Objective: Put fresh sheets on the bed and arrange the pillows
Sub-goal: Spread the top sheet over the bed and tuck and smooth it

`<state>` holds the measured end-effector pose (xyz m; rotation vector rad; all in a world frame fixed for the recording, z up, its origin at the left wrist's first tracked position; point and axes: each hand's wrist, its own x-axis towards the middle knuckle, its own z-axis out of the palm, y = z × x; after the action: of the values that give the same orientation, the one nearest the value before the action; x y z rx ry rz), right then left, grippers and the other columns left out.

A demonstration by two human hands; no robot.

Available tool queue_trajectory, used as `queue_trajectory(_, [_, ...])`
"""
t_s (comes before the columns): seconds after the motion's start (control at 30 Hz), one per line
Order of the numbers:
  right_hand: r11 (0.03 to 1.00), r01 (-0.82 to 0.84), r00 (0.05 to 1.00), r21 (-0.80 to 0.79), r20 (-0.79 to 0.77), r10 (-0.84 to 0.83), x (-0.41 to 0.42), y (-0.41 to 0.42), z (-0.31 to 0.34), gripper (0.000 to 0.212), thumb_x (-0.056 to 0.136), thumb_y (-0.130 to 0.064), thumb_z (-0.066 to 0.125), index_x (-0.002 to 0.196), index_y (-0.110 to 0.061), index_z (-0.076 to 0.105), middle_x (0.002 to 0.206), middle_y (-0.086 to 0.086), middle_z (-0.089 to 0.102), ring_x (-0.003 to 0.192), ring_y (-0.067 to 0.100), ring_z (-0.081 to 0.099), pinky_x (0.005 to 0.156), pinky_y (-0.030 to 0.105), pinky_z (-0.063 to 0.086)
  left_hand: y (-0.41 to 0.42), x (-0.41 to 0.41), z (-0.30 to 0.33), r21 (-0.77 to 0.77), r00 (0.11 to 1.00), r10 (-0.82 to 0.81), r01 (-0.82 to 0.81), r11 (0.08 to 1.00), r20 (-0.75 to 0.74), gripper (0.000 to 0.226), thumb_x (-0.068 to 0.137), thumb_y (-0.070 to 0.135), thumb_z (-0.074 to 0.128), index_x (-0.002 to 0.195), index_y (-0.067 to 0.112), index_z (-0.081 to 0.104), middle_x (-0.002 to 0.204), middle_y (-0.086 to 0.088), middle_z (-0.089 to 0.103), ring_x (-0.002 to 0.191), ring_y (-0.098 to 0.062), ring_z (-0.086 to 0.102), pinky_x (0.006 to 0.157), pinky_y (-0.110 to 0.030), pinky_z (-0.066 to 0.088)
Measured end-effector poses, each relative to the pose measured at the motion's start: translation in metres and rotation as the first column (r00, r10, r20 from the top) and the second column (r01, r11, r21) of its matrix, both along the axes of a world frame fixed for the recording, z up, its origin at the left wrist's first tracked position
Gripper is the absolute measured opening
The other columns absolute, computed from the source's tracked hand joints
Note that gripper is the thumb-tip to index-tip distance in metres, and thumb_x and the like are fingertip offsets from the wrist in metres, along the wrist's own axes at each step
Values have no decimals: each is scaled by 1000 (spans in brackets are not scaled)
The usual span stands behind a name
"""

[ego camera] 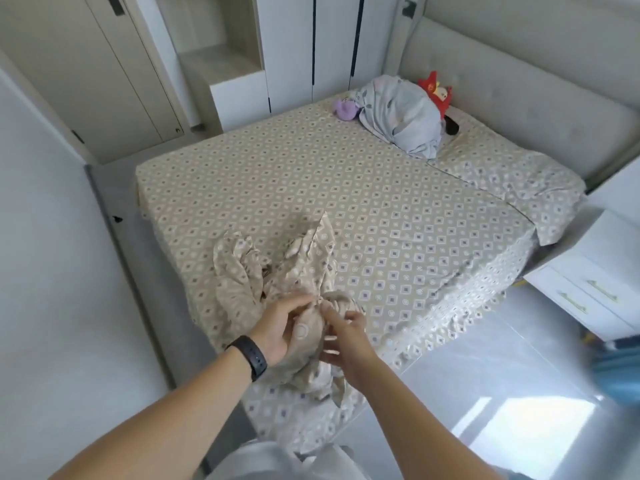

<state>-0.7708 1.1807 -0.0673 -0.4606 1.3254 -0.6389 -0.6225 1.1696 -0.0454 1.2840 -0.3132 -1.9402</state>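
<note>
A beige sheet with a diamond pattern [346,188] covers the mattress. At the bed's near corner lies a bunched piece of the same patterned fabric [277,268]. My left hand [280,327] grips the gathered bundle from the left, a black band on its wrist. My right hand [343,337] pinches the fabric from the right, fingers curled into the folds. A pillow in a matching patterned case [512,181] lies flat at the head on the right. A pale blue bundle of bedding [401,116] sits by the headboard.
A purple soft toy [344,109] and a red one [438,91] flank the blue bundle. The padded headboard [519,81] is on the right, white wardrobes [311,46] behind the bed, a white drawer unit [595,289] at right. Grey tiled floor [485,393] lies beside the bed.
</note>
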Motion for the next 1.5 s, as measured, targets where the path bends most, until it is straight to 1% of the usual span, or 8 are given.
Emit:
queue_trajectory(0.4, [914,241,947,-325,-125,-295,81,-21,-15,7,102,-18,55,102,-23,61,81,5,52,77,23,47,74,39,43,-12,88,-25,123,955,-297,296,947,-9,22,95,25,60,103,8,72,91,-12,74,77,-20,71,73,-32,57])
queue_trajectory(0.6, [846,259,849,-466,-308,-429,152,-42,-1,13,104,-17,51,97,-25,59,79,2,50,72,17,45,71,29,44,-71,152,-34,128,669,-735,743,657,-115,44,85,59,61,82,17,73,65,0,64,43,-7,52,36,-15,33])
queue_trajectory(0.73, [785,294,741,-545,-389,-548,170,-39,23,13,104,-10,48,97,-13,57,83,-3,56,65,2,53,64,15,44,-96,165,-17,85,757,-593,633,769,-273,38,96,38,59,116,9,73,108,-17,72,90,-28,71,81,-40,59])
queue_trajectory(0.93, [689,474,535,-548,-443,-720,163,-11,28,11,103,-17,53,94,-18,58,80,-6,59,67,0,53,66,17,43,-108,160,5,11,815,-520,541,841,-256,30,93,31,60,84,10,80,88,-12,74,75,-26,72,75,-38,59])
queue_trajectory(1.13, [728,411,457,-549,-566,-686,174,-4,35,9,104,-24,50,98,-26,55,94,-6,60,88,13,58,73,26,44,-113,174,4,-94,851,-490,481,872,-189,32,91,32,64,110,7,67,110,-17,66,101,-28,65,95,-40,54])
queue_trajectory(1.23, [788,282,471,-548,-636,-611,186,-20,53,17,96,-45,58,97,-27,58,103,-10,57,98,10,55,84,30,46,-118,183,-4,-251,724,-689,671,697,23,25,94,24,60,109,5,61,97,-16,56,81,-22,57,80,-37,45])
queue_trajectory(1.33, [918,97,608,-384,-708,-361,207,-46,73,41,89,-65,57,98,-25,60,85,-11,61,75,5,61,64,28,48,-124,175,-6,-296,650,-737,752,589,184,8,96,8,58,100,12,52,100,-14,67,79,-22,59,64,-32,39])
queue_trajectory(1.5, [876,295,545,-383,-685,-483,229,-69,53,49,92,-64,55,97,-15,58,78,-5,65,63,3,58,54,19,38,-160,169,-3,-251,634,-773,755,606,41,17,94,22,65,96,9,54,101,-15,68,92,-27,66,77,-35,54])
